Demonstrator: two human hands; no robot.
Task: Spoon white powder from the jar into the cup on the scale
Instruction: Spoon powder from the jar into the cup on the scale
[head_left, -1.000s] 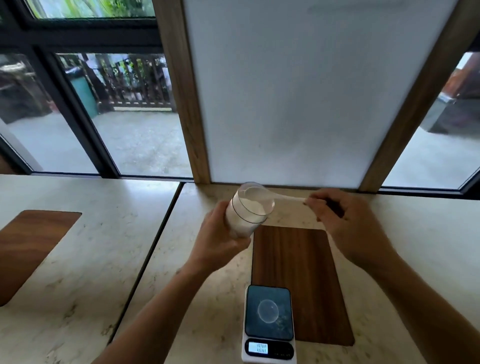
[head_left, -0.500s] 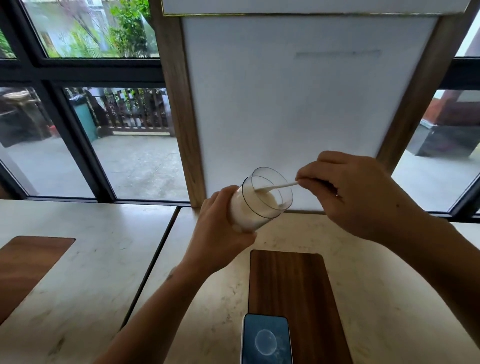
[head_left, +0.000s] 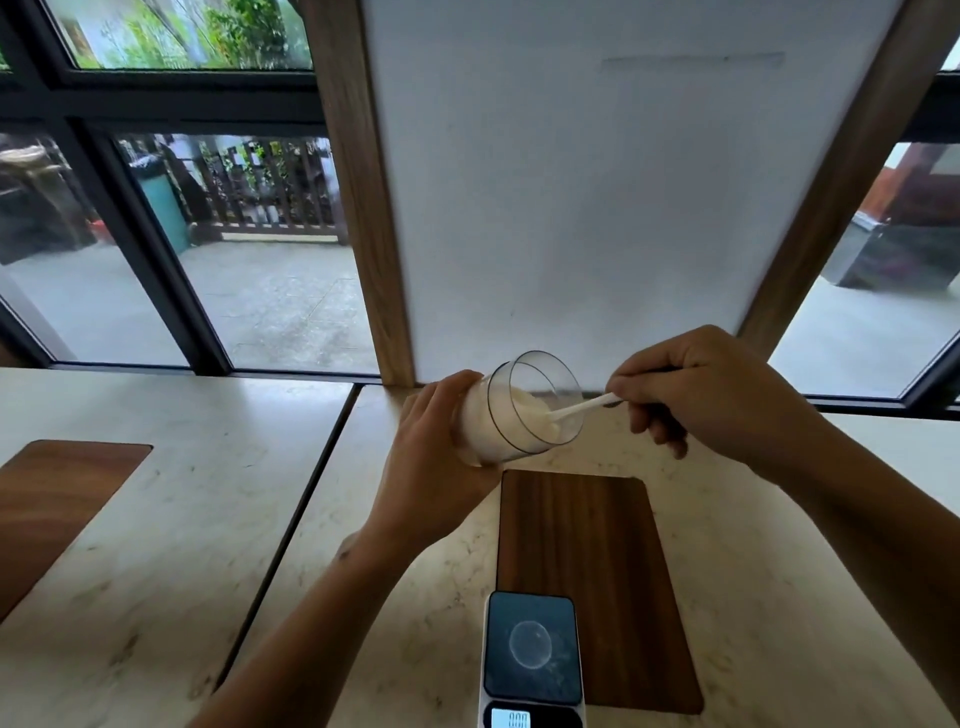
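My left hand (head_left: 428, 462) grips a clear jar (head_left: 511, 415) of white powder, tilted so its mouth faces right. My right hand (head_left: 711, 395) pinches a white plastic spoon (head_left: 579, 410) whose bowl is sunk in the powder inside the jar. Both are held above the counter. Near the bottom edge sits a small digital scale (head_left: 532, 660) with a dark platform. A small clear cup (head_left: 530, 644) stands on that platform, seen from above as a faint ring. The scale's display glows at the frame's bottom.
A dark wooden board (head_left: 587, 571) is set into the marble counter (head_left: 208, 519) beside and behind the scale. Another wooden inlay (head_left: 52, 499) lies at far left. A dark seam splits the counter. A white panel with wooden posts and windows rises behind.
The jar tilted further toward the right and came lower in view. The spoon went deeper, its bowl now in the powder. The view dropped, showing the whole scale again.
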